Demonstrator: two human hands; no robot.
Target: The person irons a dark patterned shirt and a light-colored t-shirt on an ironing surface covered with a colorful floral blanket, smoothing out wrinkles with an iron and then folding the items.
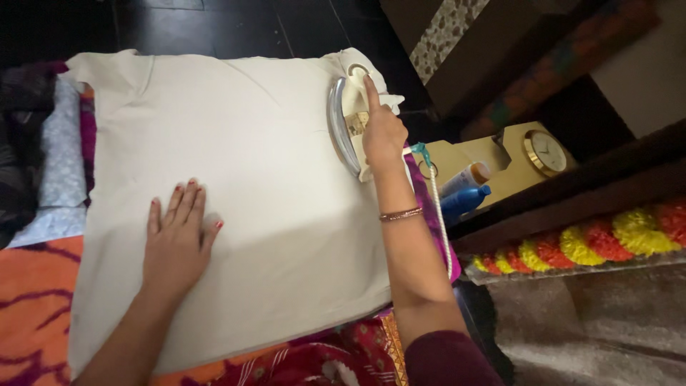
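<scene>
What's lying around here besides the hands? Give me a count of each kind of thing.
Cream cloth under the flat left hand: 1
Iron gripped by the right hand: 1
Bottles, one blue, one white with orange cap: 2
Clock: 1
Flower garland: 1
Total: 6

Dark floorboards (207, 21) are running behind the bed. A gold clock (546, 152) is sitting on a dark shelf (572, 193), a flower garland (579, 246) hanging below, grey carpet (593, 322) underneath.

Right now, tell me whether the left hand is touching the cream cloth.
Touching. The head view shows the left hand lying flat, fingers spread, palm pressed on the cream cloth, with no gap beneath.
</scene>
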